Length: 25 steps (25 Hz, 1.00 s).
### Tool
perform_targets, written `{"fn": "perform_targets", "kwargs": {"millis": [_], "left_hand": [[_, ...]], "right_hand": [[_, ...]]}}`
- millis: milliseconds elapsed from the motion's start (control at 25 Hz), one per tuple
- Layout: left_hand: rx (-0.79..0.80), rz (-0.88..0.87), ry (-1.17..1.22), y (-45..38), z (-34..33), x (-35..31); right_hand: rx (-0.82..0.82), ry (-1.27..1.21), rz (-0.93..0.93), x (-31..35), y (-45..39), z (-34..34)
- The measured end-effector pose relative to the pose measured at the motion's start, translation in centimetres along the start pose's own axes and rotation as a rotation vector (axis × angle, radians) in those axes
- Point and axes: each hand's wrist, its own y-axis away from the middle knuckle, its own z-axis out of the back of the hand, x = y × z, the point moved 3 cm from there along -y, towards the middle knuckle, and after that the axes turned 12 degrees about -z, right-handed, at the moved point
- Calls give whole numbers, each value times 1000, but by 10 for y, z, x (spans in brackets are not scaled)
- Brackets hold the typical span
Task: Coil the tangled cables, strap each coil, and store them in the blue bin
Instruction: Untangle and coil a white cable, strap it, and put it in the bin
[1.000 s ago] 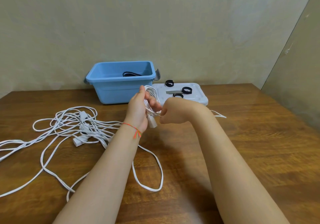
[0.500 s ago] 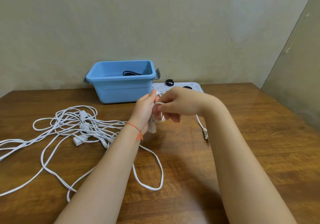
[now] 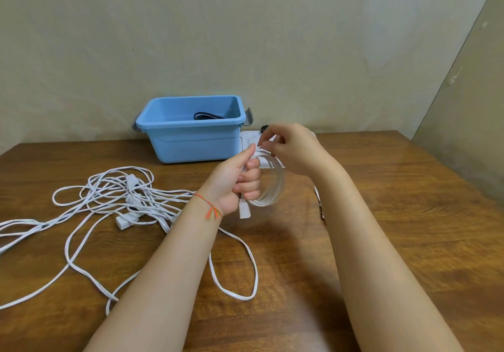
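Nearest, on the wooden table (image 3: 395, 215), a slack loop of white cable (image 3: 245, 275) running up toward the left wrist: best fed into the coil slowly, so no kink or twist gets wound in. Further left, the tangled pile of white cable (image 3: 120, 196) with its plugs and sockets, still unsorted; worth pulling from it gently and stopping to free a snag rather than tugging, since, judging by the knotting, a hard pull would tighten it. Above the table, left hand (image 3: 240, 182) fisted round one side of a small white coil (image 3: 268, 181), a plug end sticking out below the fist. Should be kept firm, with every turn stacked flat under the thumb and the loops matched in size. Right hand (image 3: 291, 149) just above and behind, thumb and forefinger pinching a strand at the top of the coil, other fingers loosely curled; good for laying each new turn beside the last, not across it. A short run of cable shows beside the right forearm, its end hidden. Beyond the hands, a white lid (image 3: 249, 140) mostly hidden, with what looks like a black strap (image 3: 264, 128) on it, near enough for strapping. Farthest, against the wall, the blue bin (image 3: 191, 139), open, a black cable (image 3: 206, 116) already inside.
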Motion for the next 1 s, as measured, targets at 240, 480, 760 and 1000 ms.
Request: {"fn": "perform_targets", "kwargs": {"millis": [240,480,760,1000], "left_hand": [[-235,-169,414,-8,14,-4],[-769,-340,244,-8,40,-13],[-496,-476,-625,-6,20,-16],[-315,-370,-1121,-10,14,-4]], "right_hand": [[85,231,-92,-16,-8,-13],[532,483,-241,-31,-3,-39],[686,417,-63,-8,11,-46],[545,279,24,6,16,-32]]}}
